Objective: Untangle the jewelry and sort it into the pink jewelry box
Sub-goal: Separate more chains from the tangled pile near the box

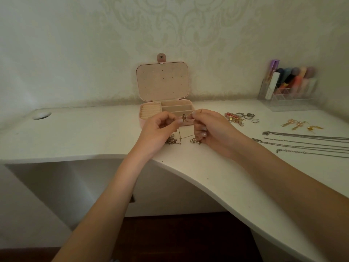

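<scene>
Between the left hand (160, 127) and right hand (207, 127), a tangled gold chain (184, 118) is pinched by both, just before the open pink jewelry box (162, 82); strands should be teased apart gently, not yanked.

White desk (75, 140) against pale damask-patterned wall (207, 35).

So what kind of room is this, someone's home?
Probably a bedroom or dressing corner at home: a white desk against damask wallpaper, with a pink jewelry box and a clear organizer of cosmetics.
</scene>
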A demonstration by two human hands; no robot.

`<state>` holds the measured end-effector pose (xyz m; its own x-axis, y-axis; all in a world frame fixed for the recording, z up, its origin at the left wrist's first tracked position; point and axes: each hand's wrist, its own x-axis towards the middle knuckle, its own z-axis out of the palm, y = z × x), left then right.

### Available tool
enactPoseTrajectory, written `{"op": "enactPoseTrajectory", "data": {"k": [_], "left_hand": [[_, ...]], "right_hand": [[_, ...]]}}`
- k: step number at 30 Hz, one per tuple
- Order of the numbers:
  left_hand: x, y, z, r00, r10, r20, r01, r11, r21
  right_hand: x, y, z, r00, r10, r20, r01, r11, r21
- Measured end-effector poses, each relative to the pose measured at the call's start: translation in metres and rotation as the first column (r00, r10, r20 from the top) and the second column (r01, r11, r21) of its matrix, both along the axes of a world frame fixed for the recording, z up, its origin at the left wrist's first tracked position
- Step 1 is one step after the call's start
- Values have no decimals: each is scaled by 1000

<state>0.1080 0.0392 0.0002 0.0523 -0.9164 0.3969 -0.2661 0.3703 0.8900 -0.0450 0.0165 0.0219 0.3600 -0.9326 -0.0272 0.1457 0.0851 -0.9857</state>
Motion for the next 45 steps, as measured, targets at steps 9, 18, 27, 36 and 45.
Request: {"op": "enactPoseTrajectory", "data": {"k": [9, 18, 27, 36, 45], "left_hand": [[0, 1, 0, 999, 24, 34, -24, 1000, -16], [1, 0, -1, 998, 4, -64, -8, 998, -65], [4, -2, 0, 988, 27, -155, -29, 1000, -8], [3, -3, -1, 993, -1, -121, 3, 1000, 15], [3, -4, -1, 997, -20, -71, 27, 995, 96]], "right_hand": [[-2, 0, -2, 986, -23, -166, 0, 991, -135], [1, 3, -4, 931, -152, -331, 23, 931, -364], [-3, 8, 1, 955, -148, -259, 58, 944, -326], [-3, -1, -10, 920, -230, -318, 19, 835, -550], [-5, -6, -13, 931, -118, -346, -64, 879, -473]]}}
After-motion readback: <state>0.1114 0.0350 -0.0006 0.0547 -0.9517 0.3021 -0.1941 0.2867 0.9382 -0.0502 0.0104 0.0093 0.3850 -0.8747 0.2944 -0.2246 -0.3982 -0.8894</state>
